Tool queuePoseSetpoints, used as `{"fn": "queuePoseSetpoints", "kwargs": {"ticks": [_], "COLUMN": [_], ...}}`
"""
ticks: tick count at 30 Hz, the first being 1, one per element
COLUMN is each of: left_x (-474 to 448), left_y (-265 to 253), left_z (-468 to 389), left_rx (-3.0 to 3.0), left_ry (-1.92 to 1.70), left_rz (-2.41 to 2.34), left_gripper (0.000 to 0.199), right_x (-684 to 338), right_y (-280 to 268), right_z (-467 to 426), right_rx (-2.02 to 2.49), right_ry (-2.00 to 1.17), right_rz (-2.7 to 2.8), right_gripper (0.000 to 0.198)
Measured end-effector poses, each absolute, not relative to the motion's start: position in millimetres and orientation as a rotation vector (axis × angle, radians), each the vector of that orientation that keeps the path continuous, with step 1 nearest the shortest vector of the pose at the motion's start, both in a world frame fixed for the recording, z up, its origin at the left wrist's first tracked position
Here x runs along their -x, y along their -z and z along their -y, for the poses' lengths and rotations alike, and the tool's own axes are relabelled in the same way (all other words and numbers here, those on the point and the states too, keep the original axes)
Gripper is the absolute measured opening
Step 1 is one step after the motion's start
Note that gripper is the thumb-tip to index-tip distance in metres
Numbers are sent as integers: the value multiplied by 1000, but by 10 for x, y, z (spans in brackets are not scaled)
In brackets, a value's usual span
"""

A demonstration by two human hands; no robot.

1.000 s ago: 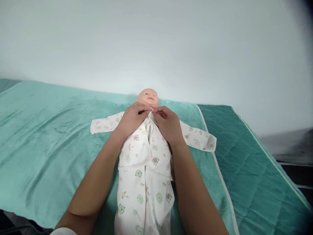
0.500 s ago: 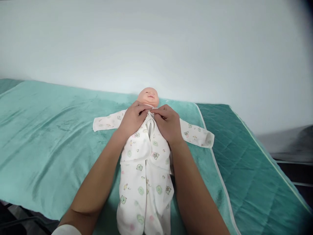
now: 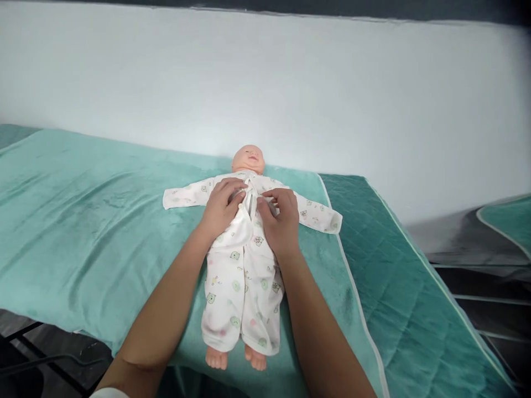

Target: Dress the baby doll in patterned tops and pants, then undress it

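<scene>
A baby doll (image 3: 249, 158) lies face up, its head near the wall and its bare feet towards me. It wears a white long-sleeved top (image 3: 317, 214) and matching trousers (image 3: 222, 282), both printed with small animals. The top is parted below the neck, with a narrow gap down the chest. My left hand (image 3: 224, 209) pinches the front edge of the top on the left side. My right hand (image 3: 282, 218) rests at the other side of the chest, fingers bent and thumb apart from them. Both doll sleeves stretch out sideways.
A smooth light-green blanket (image 3: 103, 221) with a white edge lies under the doll. Darker quilted cover (image 3: 398, 276) shows to the right. Behind stands a pale wall (image 3: 265, 83). Dark metal bars (image 3: 489, 301) are at the right, beyond the bed's edge.
Both hands have moved down from the doll's neck to its chest and drawn apart. The view has shifted, so the doll's feet now show.
</scene>
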State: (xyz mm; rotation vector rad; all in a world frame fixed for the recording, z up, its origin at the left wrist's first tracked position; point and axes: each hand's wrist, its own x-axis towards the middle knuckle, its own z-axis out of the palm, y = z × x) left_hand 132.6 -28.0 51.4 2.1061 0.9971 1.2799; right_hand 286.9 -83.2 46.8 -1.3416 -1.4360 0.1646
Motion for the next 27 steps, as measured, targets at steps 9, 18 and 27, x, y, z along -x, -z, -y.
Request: {"fn": "queuePoseSetpoints", "kwargs": {"ticks": [9,18,27], "left_x": [-1355,-1391,-1375], "left_y": [-564,-594,-722], "left_z": [252,135,75], "left_rx": [-1998,-1999,-1877], "left_ry": [-1287,-1228,-1070], "left_rz": [-1068,-1034,-959], "left_gripper": [16,9,6], "right_x": [-2905,-2911,-2990], "right_y": [-574,-604,-695], "right_z": [739,613,492], "right_rx": [1531,1534,1513], "right_ry": [-414,-530,-706], "right_rz": [1457,1324,1262], "right_gripper": [16,14,9]}}
